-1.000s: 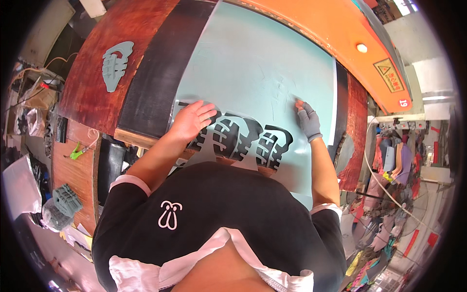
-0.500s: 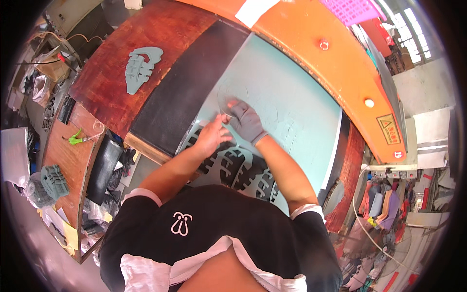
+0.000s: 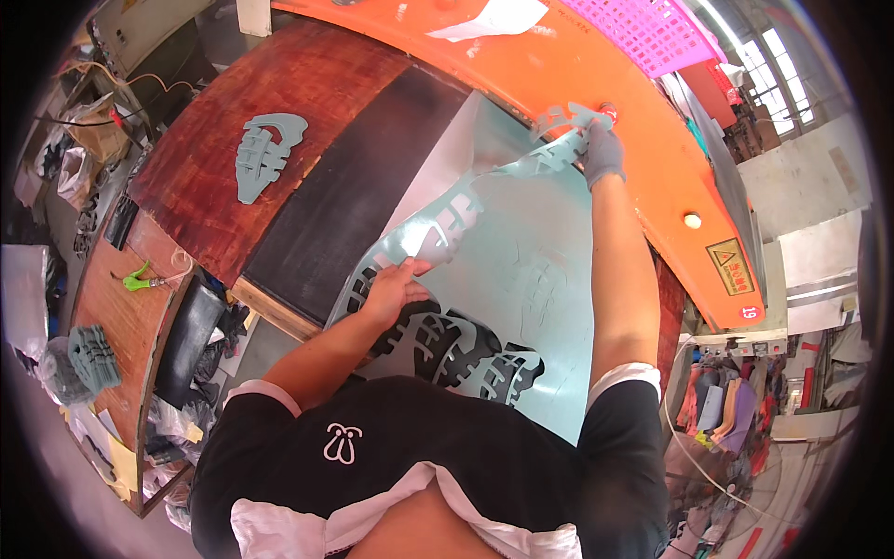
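Note:
My right hand (image 3: pixel 604 156), in a grey glove, grips the far end of a thin pale blue-green sheet strip (image 3: pixel 453 222) with cut-out holes. It is raised beside a red button (image 3: pixel 608 113) on the orange machine beam; I cannot tell whether it touches the button. From there the strip hangs in a slanting curve toward my bare left hand (image 3: pixel 395 293). That hand's fingers are apart, at or just against the strip's lower part. Beneath lies a larger blue-green sheet (image 3: pixel 503 279) with cut outlines. Toward my body, its near edge has openings showing black.
A stack of cut blue-green pieces (image 3: pixel 263 154) rests on the red-brown board at left. More pieces (image 3: pixel 94 356) and a green-handled tool (image 3: pixel 140 278) are on the side table. The orange beam (image 3: pixel 521 56) crosses the far side, with a pink basket (image 3: pixel 643 33) above.
My right hand has moved far and right from the sheet to the orange beam, lifting the cut strip. My left hand has stayed near the left edge. The beam appears shifted nearer over the sheet.

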`<action>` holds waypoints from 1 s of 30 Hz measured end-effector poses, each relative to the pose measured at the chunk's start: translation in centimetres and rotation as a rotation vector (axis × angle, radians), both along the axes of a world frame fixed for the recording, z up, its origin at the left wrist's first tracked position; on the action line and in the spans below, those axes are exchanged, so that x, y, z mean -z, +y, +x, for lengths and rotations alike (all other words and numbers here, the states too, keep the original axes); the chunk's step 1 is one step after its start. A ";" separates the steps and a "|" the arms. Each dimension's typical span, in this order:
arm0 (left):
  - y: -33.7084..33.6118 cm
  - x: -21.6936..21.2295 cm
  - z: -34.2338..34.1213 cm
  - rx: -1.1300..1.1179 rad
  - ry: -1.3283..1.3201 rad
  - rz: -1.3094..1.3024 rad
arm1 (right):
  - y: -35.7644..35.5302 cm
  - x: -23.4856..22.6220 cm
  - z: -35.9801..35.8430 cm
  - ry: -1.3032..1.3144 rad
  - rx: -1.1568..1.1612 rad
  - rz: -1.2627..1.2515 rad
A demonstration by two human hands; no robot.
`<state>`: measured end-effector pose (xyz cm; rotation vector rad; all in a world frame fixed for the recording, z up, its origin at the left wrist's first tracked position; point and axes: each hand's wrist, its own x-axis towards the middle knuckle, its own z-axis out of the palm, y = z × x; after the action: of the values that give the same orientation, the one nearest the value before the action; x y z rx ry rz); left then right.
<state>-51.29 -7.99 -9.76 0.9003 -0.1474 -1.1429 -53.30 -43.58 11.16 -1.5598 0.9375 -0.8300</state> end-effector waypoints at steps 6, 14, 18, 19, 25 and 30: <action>0.4 0.4 -0.2 -0.018 0.012 -0.026 | 0.4 -1.1 0.9 -0.052 0.176 -0.022; 0.9 -0.4 -1.3 -0.003 0.148 -0.099 | -1.2 -3.5 -4.9 -0.020 0.055 -0.539; 0.7 -0.8 -2.6 0.177 0.187 -0.115 | 6.9 5.2 -8.2 0.833 0.092 -1.000; 0.5 -0.7 -2.5 0.279 0.150 -0.112 | 10.0 8.2 -9.7 0.192 -0.316 -0.829; -3.2 -0.5 -0.4 0.595 0.214 -0.197 | 18.9 16.5 -13.5 0.190 -0.531 -0.928; -3.3 -1.8 -1.9 0.394 0.206 -0.158 | 17.9 14.4 -15.3 0.107 -0.421 -0.912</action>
<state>-53.18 -11.31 -7.93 0.6222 -0.2508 -1.5595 -68.57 -25.69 -3.24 -2.4893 0.2410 -0.9197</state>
